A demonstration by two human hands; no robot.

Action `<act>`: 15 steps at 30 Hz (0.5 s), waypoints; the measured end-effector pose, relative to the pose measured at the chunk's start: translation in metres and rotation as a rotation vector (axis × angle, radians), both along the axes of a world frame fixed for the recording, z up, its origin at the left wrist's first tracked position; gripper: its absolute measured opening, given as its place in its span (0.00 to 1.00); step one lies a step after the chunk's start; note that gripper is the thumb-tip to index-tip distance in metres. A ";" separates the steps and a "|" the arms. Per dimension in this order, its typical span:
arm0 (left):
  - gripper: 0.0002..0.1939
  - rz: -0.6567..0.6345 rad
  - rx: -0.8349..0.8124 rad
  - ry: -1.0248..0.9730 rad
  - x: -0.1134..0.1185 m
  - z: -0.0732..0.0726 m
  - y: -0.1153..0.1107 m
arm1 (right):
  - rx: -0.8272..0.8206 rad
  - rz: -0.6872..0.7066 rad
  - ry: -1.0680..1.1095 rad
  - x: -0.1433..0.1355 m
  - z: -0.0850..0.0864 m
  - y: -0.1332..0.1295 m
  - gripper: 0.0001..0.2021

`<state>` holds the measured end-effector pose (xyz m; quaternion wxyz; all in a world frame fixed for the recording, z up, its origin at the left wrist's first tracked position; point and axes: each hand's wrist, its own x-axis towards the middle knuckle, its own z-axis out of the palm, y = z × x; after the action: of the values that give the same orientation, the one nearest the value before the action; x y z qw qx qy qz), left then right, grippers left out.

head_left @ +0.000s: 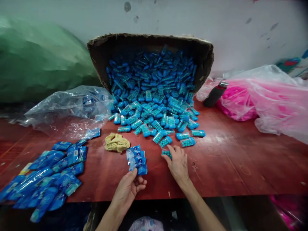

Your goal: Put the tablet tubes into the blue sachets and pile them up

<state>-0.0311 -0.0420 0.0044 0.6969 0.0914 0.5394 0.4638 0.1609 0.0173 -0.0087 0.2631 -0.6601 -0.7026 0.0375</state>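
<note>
My left hand point(131, 186) pinches the near edge of a blue printed sachet point(140, 166), the front one of several that overlap in a short row on the red table. Its other fingers are curled. To the right, my right hand point(178, 162) has its thumb and fingers closed around a small clear case of turquoise beads point(166, 154) on the tabletop, partly hidden by the fingers. Just beyond it, a heap of similar blue-capped cases point(154, 106) spills from a tipped cardboard box point(101, 64). A crumpled yellow cloth point(116, 142) lies behind the sachets.
Filled blue packets point(48, 176) are piled at the left front edge of the table point(228, 163). Behind them lies a clear plastic bag point(69, 106) beside a large green sack point(43, 61). A dark bottle point(215, 94) and pink-filled bags point(269, 96) stand at the right.
</note>
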 end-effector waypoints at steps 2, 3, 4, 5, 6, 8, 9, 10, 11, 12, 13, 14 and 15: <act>0.11 -0.011 0.025 0.045 0.000 0.000 0.001 | -0.022 0.038 0.174 -0.010 0.012 -0.007 0.17; 0.12 -0.018 0.042 0.069 0.001 0.000 0.001 | -0.065 0.089 0.305 -0.016 0.018 -0.011 0.17; 0.13 -0.023 0.061 0.094 0.001 0.001 0.002 | -0.145 0.166 0.456 -0.022 0.021 -0.014 0.17; 0.13 -0.029 0.080 0.118 0.001 0.002 0.003 | -0.247 0.241 0.608 -0.028 0.023 -0.016 0.16; 0.14 -0.030 0.098 0.136 0.002 0.003 0.004 | -0.362 0.307 0.750 -0.035 0.024 -0.018 0.14; 0.15 -0.024 0.122 0.131 0.003 0.005 0.005 | -0.537 0.347 0.977 -0.048 0.021 -0.019 0.09; 0.15 -0.022 0.121 0.104 0.004 0.006 0.006 | -0.582 0.331 1.053 -0.053 0.019 -0.020 0.07; 0.15 -0.018 0.112 0.070 0.004 0.007 0.006 | -0.595 0.299 1.104 -0.058 0.017 -0.020 0.07; 0.15 -0.007 0.092 0.038 0.005 0.008 0.006 | -0.589 0.263 1.131 -0.062 0.016 -0.021 0.07; 0.15 0.011 0.065 0.016 0.005 0.008 0.005 | -0.575 0.234 1.137 -0.066 0.017 -0.022 0.06; 0.15 0.032 0.036 0.011 0.005 0.007 0.005 | -0.563 0.215 1.129 -0.069 0.018 -0.024 0.06; 0.15 0.074 0.007 0.023 0.005 0.006 0.005 | -0.557 0.199 1.115 -0.072 0.020 -0.026 0.07; 0.16 0.105 -0.013 0.035 0.004 0.004 0.005 | -0.548 0.179 1.100 -0.075 0.022 -0.028 0.07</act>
<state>-0.0268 -0.0367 0.0085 0.6626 0.0667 0.5585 0.4945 0.0861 -0.0107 0.0136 0.4036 -0.5262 -0.4814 0.5731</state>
